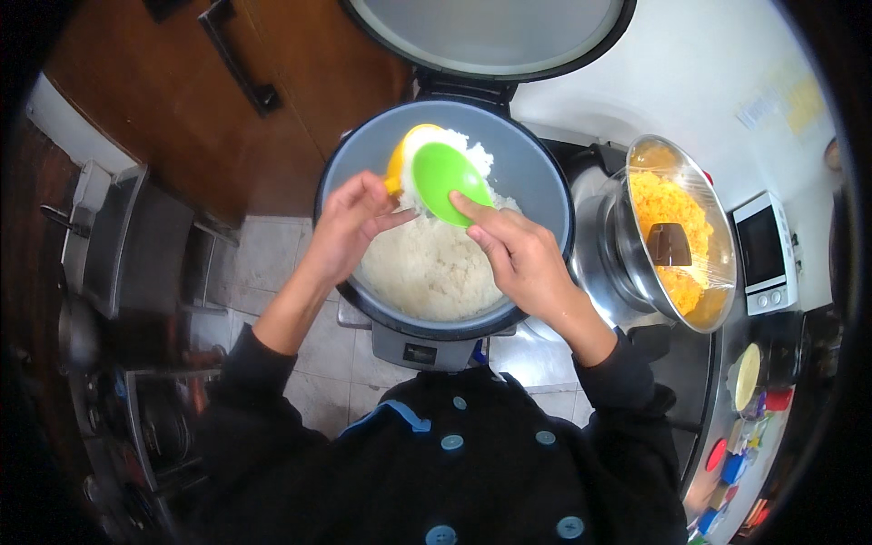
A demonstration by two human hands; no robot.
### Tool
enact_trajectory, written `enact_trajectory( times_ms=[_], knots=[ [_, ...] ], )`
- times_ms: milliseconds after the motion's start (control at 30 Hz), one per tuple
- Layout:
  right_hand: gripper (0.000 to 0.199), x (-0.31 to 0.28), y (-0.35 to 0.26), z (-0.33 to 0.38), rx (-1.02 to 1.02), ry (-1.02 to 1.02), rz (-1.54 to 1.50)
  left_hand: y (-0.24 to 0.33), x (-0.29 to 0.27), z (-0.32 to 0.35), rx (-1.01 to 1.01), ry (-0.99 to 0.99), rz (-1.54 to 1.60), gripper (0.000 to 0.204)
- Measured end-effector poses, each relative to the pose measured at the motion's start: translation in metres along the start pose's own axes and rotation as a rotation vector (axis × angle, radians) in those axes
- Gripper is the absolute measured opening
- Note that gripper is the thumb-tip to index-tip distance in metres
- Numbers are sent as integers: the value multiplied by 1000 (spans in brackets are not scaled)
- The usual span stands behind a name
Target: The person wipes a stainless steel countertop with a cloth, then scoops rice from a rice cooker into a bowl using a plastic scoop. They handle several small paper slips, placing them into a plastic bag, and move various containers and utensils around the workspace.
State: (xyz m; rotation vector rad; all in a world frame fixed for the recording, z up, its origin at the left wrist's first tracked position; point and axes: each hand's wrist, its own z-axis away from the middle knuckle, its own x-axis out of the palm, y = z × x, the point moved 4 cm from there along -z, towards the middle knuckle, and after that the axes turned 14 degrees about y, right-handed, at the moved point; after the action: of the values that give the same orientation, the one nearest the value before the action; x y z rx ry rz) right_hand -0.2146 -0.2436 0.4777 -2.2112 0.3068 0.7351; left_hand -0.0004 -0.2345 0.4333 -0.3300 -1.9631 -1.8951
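Both hands are held over the large open rice cooker (545, 195), the forearms reaching in from the lower edge with dark sleeves drawn down to the wrists. The left hand (350, 227) is closed on the yellow bowl (400, 159), its fingers curled against the bowl's side and the thumb pointed toward the cooker's centre. The right hand (522, 259) is closed on the green bowl (445, 182), with the index finger stretched along its rounded back. The green bowl is pressed, mouth inward, against the yellow bowl, and a lump of white rice (427, 263) is seen between and behind them. Both bowls are held above the far part of the cooker's pot, over the mass of cooked rice that fills its near half. The cooker's lid (490, 32) is raised behind the pot. To the right of the cooker, on the surface, a steel bowl (677, 232) of yellow food is covered with clear film.
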Motion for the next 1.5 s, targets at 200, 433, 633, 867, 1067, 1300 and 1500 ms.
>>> enact_trajectory(
  times_ms=[200,433,633,867,1067,1300,1500],
  knots=[
    [36,14,-2,0,82,9,-262,14,10,14,286,45,-348,24],
    [37,43,13,2,213,170,-437,13,23,22,369,45,-378,20],
    [32,48,27,-4,707,74,-660,0,10,14,337,40,-364,17],
    [32,50,37,1,713,127,-723,7,13,10,493,98,-426,16],
    [32,56,37,17,1007,-249,-1363,0,18,15,557,83,-605,12],
    [26,18,25,-24,83,13,-199,-3,-9,-11,2,31,-143,23],
    [26,5,16,-39,-5,-199,256,5,1,5,87,119,-197,20]
  ],
)
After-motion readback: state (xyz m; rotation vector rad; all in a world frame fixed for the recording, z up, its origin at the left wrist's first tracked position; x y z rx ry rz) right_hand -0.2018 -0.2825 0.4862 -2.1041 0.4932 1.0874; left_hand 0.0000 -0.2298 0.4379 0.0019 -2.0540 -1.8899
